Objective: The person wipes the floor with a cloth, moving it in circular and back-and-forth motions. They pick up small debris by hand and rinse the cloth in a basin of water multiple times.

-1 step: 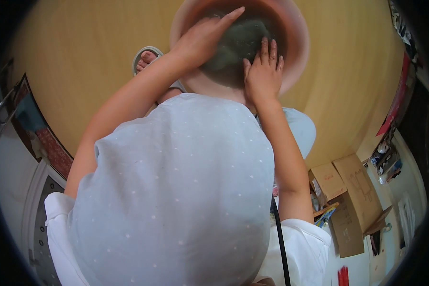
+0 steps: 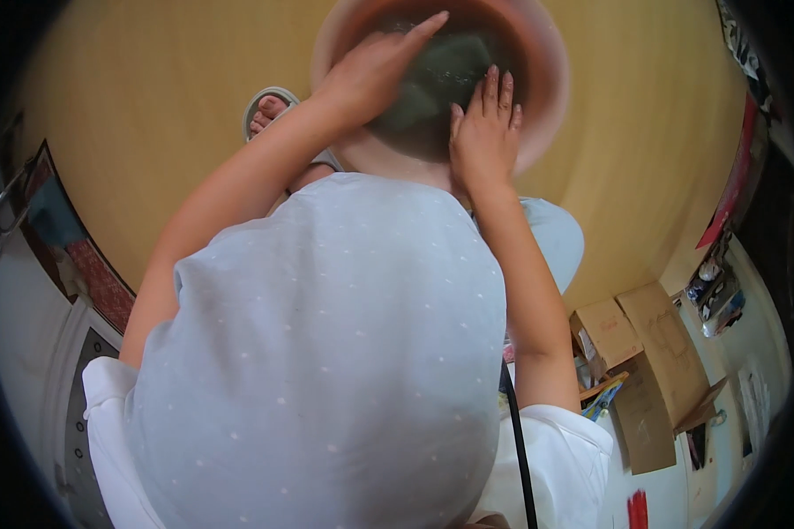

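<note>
A pink round basin (image 2: pixel 551 93) stands in front of me, partly cut off by the top of the view. It holds murky water with a grey-green, cloth-like mass (image 2: pixel 445 75) under the surface. My left hand (image 2: pixel 370 75) reaches over the basin's left side, one finger stretched out to the right; its other fingers are mostly hidden. On the right, my right hand (image 2: pixel 487 141) lies across the near rim, palm down, fingers apart over the water. Neither hand visibly grips anything.
A sandalled foot (image 2: pixel 269 110) is left of the basin on the yellowish floor (image 2: pixel 168 97). My pale blue dotted garment (image 2: pixel 335 335) fills the lower middle. Cardboard boxes (image 2: pixel 662 353) stand at the lower right, and a black cord (image 2: pixel 520 450) hangs beside my right arm.
The submerged mass and the ripples look slightly different. My hands keep nearly the same place, with the right fingers a little closer together.
</note>
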